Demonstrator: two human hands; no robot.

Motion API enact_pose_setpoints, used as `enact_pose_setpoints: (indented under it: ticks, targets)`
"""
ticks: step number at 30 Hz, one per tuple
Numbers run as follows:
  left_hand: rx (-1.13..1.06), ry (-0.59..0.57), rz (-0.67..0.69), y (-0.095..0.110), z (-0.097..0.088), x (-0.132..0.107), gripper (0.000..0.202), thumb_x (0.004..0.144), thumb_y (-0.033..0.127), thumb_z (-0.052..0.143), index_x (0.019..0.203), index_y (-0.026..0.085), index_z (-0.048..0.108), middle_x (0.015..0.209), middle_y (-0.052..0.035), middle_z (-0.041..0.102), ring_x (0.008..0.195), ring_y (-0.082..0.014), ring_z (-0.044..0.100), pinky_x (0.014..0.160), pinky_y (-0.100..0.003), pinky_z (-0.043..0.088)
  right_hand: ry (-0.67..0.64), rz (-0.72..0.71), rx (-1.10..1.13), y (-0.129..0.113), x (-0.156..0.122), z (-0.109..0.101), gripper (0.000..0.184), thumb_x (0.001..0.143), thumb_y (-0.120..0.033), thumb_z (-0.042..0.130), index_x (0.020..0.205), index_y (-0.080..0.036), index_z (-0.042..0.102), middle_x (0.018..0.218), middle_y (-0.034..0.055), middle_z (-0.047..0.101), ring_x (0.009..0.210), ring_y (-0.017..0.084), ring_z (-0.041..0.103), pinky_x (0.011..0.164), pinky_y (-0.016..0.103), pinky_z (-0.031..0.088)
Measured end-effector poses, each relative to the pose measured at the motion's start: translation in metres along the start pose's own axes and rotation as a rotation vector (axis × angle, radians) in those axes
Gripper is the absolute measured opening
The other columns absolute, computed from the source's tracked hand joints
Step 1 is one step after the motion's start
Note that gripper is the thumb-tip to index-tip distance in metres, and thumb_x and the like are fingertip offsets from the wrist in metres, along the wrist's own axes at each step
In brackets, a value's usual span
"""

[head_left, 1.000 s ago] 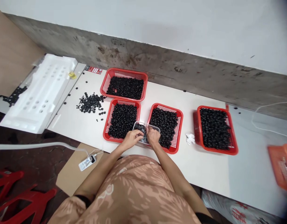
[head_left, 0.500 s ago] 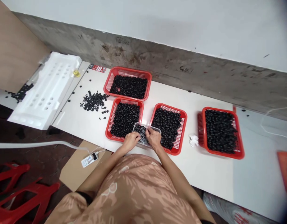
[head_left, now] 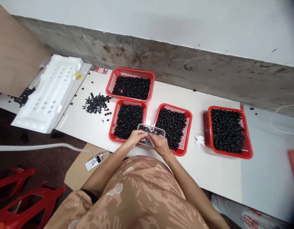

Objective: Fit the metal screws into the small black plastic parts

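My left hand (head_left: 136, 138) and my right hand (head_left: 159, 143) meet fingertip to fingertip over a small clear plastic tub (head_left: 164, 131). Both are closed in a pinch; whatever lies between the fingers is too small to make out. Small dark and silvery parts (head_left: 150, 129) fill the tub. Just left of it is a red basket (head_left: 111, 134) full of black ring-shaped parts (head_left: 128, 121). To the right, another red basket (head_left: 188, 127) holds similar black rings (head_left: 171, 125).
Behind stands a third red basket (head_left: 130, 70) of small black parts, and one more (head_left: 247, 136) is far right. Loose black pieces (head_left: 96, 103) lie on the white table (head_left: 216, 171). A white foam block (head_left: 45, 95), crumpled tissue (head_left: 199, 141) and a power strip (head_left: 93, 162) are about.
My hands have come together, the left shifting right, and risen slightly above the tub. Earlier they were apart, with fingers at the parts inside it. The view has shifted slightly.
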State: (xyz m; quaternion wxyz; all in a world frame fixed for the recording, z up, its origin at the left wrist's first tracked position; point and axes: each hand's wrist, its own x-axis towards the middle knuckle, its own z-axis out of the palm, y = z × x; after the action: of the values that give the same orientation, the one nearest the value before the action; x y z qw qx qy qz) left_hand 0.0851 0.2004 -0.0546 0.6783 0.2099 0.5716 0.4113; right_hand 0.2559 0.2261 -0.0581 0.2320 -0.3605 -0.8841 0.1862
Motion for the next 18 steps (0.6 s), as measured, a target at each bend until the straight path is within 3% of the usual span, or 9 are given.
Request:
enact_pose_setpoints:
  ticks: [3, 7, 11, 18]
  targets:
    - [-0.125, -0.077, -0.067, 0.0, 0.0, -0.004, 0.035, 0.063, 0.035, 0.079, 0.083, 0.008, 0.07, 0.073, -0.005, 0.065, 0.057, -0.0061, 0.053, 0.058, -0.02, 0.041, 0.089, 0.157, 0.285, -0.009, 0.001, -0.01, 0.024, 0.096, -0.026, 0.046, 0.105, -0.018, 0.066, 0.091, 0.006, 0.069, 0.082, 0.015, 0.064, 0.075, 0.026, 0.047]
    - [-0.26, -0.155, -0.107, 0.002, 0.002, -0.011, 0.036, 0.062, 0.032, 0.081, 0.087, 0.008, 0.071, 0.083, -0.008, 0.068, 0.066, -0.008, 0.058, 0.067, -0.021, 0.045, 0.117, 0.314, 0.521, -0.017, 0.005, -0.02, 0.021, 0.094, -0.03, 0.047, 0.094, -0.019, 0.065, 0.089, 0.0051, 0.064, 0.081, 0.016, 0.061, 0.076, 0.03, 0.05]
    - [-0.279, -0.178, -0.092, 0.008, 0.004, -0.017, 0.041, 0.062, 0.028, 0.082, 0.097, 0.009, 0.071, 0.094, -0.0102, 0.068, 0.076, -0.0123, 0.063, 0.08, -0.026, 0.047, 0.135, 0.348, 0.505, -0.019, 0.004, -0.029, 0.019, 0.094, -0.028, 0.046, 0.094, -0.019, 0.062, 0.091, 0.0055, 0.061, 0.083, 0.016, 0.059, 0.077, 0.031, 0.049]
    - [-0.126, -0.167, 0.108, 0.013, 0.012, -0.024, 0.056, 0.064, 0.023, 0.079, 0.117, 0.016, 0.062, 0.094, -0.0063, 0.065, 0.077, -0.0133, 0.065, 0.077, -0.025, 0.048, 0.122, 0.229, 0.355, -0.022, 0.003, -0.04, 0.02, 0.096, -0.025, 0.041, 0.098, -0.019, 0.059, 0.094, 0.0071, 0.06, 0.092, 0.018, 0.058, 0.082, 0.03, 0.046]
